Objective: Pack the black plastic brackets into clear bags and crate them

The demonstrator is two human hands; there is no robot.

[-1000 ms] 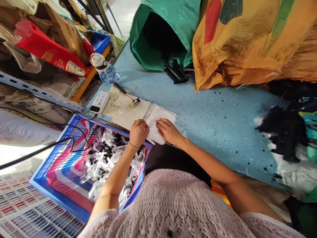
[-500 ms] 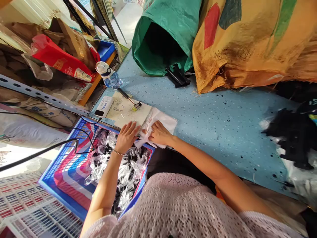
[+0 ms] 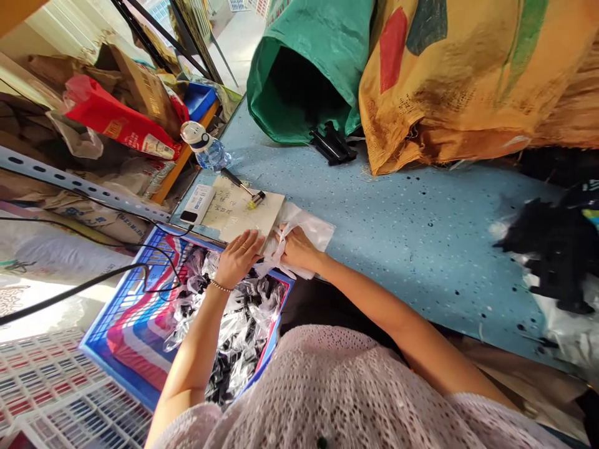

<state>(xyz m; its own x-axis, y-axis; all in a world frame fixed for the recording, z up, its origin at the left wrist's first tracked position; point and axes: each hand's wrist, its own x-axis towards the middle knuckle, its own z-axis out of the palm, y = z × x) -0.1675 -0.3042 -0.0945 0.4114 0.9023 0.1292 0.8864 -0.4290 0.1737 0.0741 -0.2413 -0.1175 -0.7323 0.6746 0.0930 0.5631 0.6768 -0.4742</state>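
Note:
At the table's near edge my left hand (image 3: 239, 257) lies with its fingers stretched out over the lower edge of a sheet of cardboard (image 3: 227, 218) with handwriting on it. Just to the right, my right hand (image 3: 297, 249) has its fingers curled into a white plastic bag (image 3: 318, 229), the fingertips partly hidden in its folds. A small hammer (image 3: 244, 188) with a black handle rests on the cardboard. Below my left arm, a blue basket (image 3: 161, 374) holds many black parts in clear plastic bags (image 3: 243, 337).
A power bank (image 3: 198, 204) with a cable and a water bottle (image 3: 210, 146) stand at the table's left. Behind are a green sack (image 3: 313, 37) with black parts (image 3: 333, 143) at its mouth and an orange sack (image 3: 468, 81). More black parts (image 3: 556, 249) lie at right.
My right hand has shifted slightly and its fingers are curled deeper into the plastic bag. My left hand stays at the cardboard's edge. The view has tilted a little.

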